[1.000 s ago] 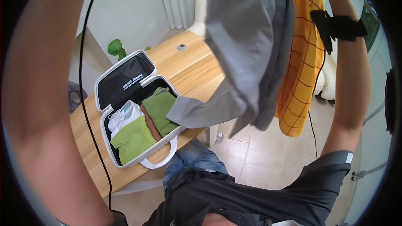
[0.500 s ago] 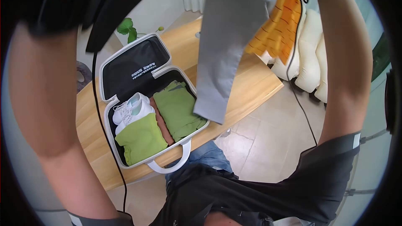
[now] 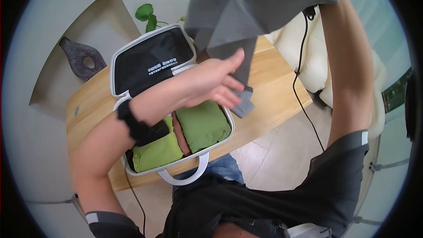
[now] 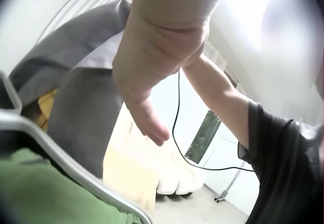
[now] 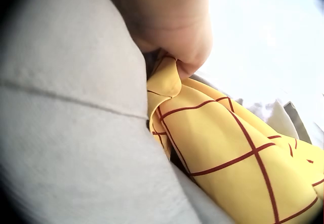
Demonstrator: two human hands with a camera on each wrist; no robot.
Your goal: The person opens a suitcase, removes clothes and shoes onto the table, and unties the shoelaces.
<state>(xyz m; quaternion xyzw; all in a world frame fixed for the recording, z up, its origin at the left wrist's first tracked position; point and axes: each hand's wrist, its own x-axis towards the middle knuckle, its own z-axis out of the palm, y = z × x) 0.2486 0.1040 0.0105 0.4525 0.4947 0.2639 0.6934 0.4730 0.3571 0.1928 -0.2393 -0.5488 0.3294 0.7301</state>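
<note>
My right hand grips the yellow checked shirt near its collar, in the right wrist view. A grey garment hangs from the raised right arm and covers that hand in the head view. My left hand reaches across the open white suitcase, fingers spread, overlapping the hanging grey cloth. Between its fingers and thumb nothing is held; the left wrist view also shows this hand beside the grey cloth. In the suitcase lie a light green folded garment, a brown one and a darker green one.
The suitcase stands on a wooden table, its black-lined lid raised at the back. A plant and a dark vase with a hole stand behind. Cream cushioned seating is at the right; black cables hang from the wrists.
My left hand has come down from the upper left to over the suitcase, hiding the white shoes. The grey garment has swung up and left, and the yellow shirt has gone from the head view.
</note>
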